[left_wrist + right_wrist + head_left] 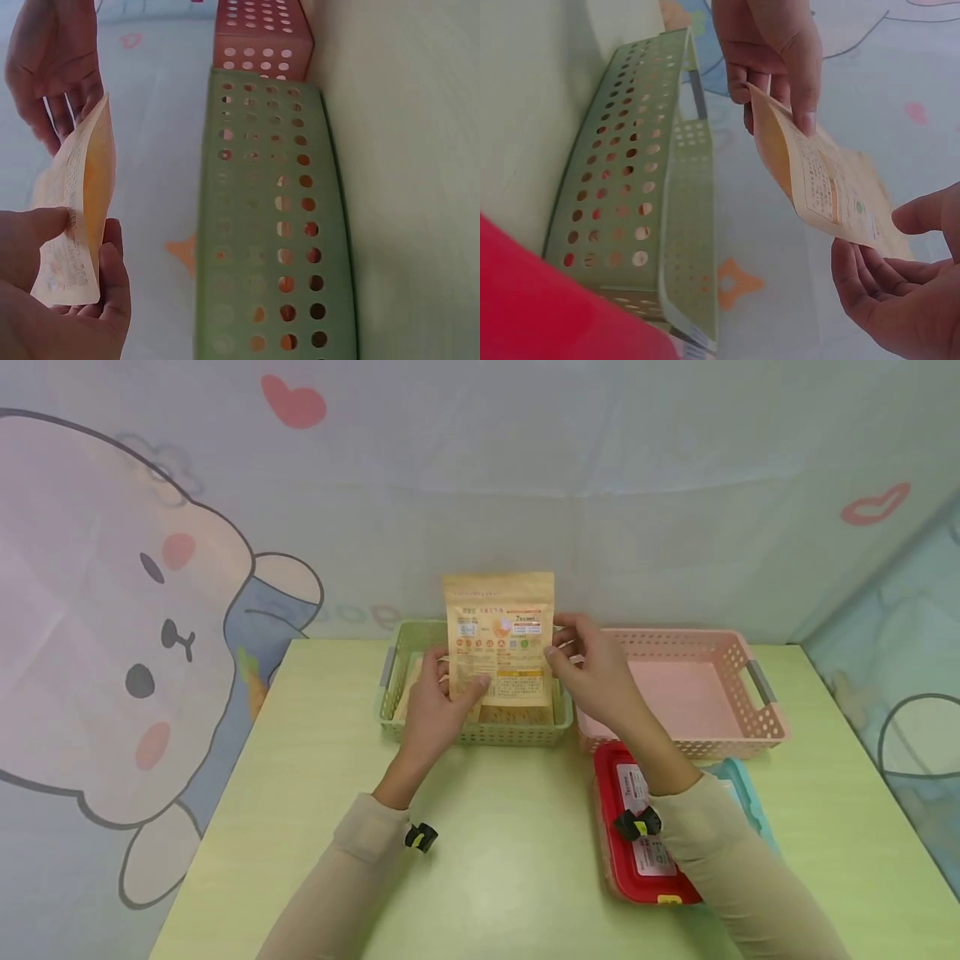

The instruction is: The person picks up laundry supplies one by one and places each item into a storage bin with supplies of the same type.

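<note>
A pale yellow printed pouch (500, 639) is held upright over the green basket (517, 737), its text side towards me. My left hand (438, 706) pinches its lower left part, thumb on the printed face and fingers behind. At the pouch's right edge is my right hand (596, 672); its fingers touch the back, and the thumb stands off the face in the right wrist view. The folded bottom of the pouch (97, 172) gapes a little in the left wrist view. More yellow packs (517, 716) lie in the green basket, partly hidden by the held one.
A pink basket (675, 689) stands right of the green one. In front of it, a red-lidded box (611, 810) and a turquoise-edged container (750, 797) sit partly under my right forearm. A printed cloth (480, 485) hangs behind the table (510, 860).
</note>
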Motion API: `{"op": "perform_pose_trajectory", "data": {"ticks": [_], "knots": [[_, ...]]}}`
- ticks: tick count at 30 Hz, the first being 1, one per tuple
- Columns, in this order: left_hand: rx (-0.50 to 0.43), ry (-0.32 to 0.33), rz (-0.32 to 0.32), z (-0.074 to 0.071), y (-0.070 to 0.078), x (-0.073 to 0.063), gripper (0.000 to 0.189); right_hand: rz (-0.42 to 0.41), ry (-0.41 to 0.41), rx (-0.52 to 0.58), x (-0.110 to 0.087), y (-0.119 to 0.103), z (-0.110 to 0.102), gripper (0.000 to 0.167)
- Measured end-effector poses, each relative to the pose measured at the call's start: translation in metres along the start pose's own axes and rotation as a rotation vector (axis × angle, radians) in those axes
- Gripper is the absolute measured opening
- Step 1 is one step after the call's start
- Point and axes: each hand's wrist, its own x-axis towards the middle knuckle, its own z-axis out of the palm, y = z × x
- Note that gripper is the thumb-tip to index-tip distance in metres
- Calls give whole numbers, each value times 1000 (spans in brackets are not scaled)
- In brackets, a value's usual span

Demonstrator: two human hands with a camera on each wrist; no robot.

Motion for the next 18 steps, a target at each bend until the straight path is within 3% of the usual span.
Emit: {"op": "perform_pose_trajectory", "data": {"ticks": [9, 18], "knots": [[212, -34, -110, 4, -17, 6, 82, 58, -87, -122, 6, 18, 4, 51], [417, -53, -92, 9, -25, 13, 82, 94, -159, -165, 13, 29, 6, 59]]}}
